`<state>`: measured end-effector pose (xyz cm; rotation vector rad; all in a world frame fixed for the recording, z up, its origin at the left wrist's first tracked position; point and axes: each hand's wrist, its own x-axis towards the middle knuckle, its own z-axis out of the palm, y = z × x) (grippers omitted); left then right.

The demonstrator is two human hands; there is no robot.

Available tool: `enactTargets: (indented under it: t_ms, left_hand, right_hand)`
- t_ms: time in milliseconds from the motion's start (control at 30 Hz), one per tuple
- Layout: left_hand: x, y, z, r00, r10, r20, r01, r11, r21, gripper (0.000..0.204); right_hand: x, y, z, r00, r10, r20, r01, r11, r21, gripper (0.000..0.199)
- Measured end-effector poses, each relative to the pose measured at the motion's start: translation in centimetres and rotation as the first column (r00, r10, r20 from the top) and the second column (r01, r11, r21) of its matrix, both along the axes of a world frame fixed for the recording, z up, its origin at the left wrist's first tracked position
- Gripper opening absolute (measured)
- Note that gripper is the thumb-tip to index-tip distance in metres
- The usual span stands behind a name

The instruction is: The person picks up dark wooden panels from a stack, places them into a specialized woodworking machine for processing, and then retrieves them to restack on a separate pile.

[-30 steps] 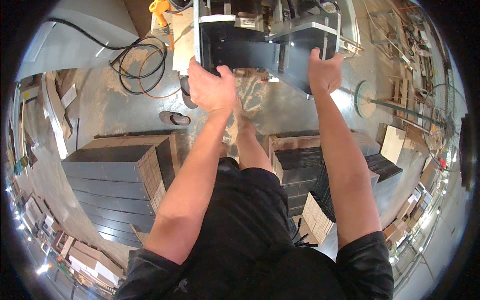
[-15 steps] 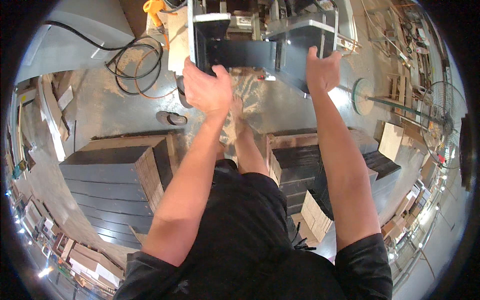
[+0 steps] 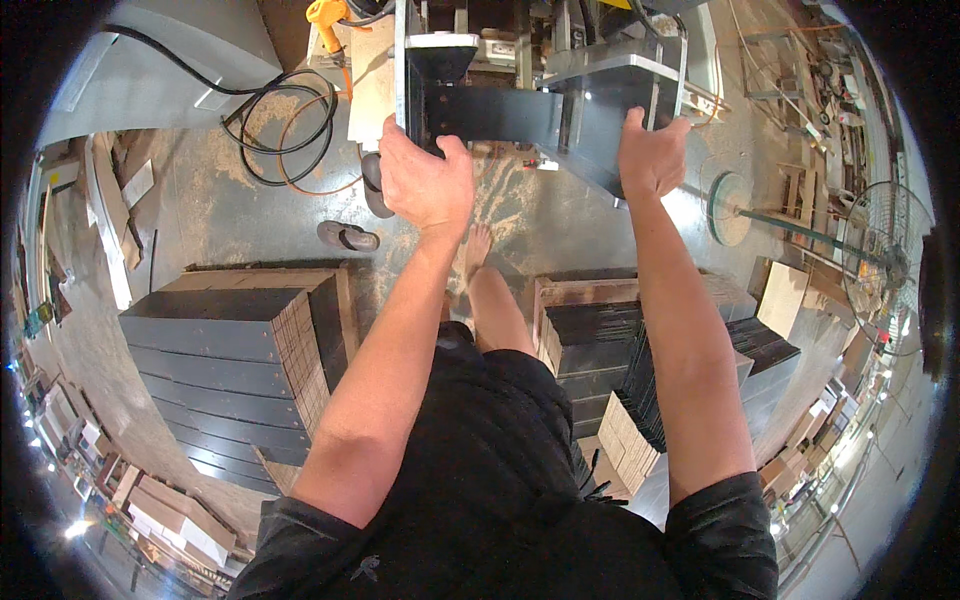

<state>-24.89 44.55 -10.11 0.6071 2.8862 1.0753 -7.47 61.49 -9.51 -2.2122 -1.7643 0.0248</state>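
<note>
In front of me, at the top of the view, is a black panel assembly. It has a crosswise middle board between two upright side panels with pale edges. My left hand is closed on the near end of the left side panel, thumb on the inner side. Around the near end of the right side panel my right hand is closed, its thumb pointing away from me. Some fingers of both hands are hidden behind the panels. Metal machine parts partly show beyond the assembly.
Stacks of black boards stand at my left and right. Looped cables and sandals lie on the dusty floor. A yellow-orange air tool hangs at upper left. A standing fan's round base is at right.
My bare foot has drawn back toward me. Both hands and the black assembly sit slightly lower and farther right in the view, which has shifted a little. The grip looks the same.
</note>
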Motion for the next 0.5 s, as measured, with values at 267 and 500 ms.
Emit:
enactTargets:
  t_ms: [267, 500]
  left_hand:
    - [-0.03, 0.12, 0.59, 0.999, 0.005, 0.035, -0.005, 1.0, -0.014, 0.07]
    - [-0.1, 0.05, -0.12, 1.0, 0.007, 0.013, -0.007, 1.0, 0.001, 0.069]
  right_hand:
    - [0.14, 0.03, 0.22, 0.999, 0.025, -0.028, -0.025, 1.0, -0.002, 0.047]
    - [-0.17, 0.1, 0.07, 1.0, 0.024, -0.002, -0.024, 0.999, 0.023, 0.047]
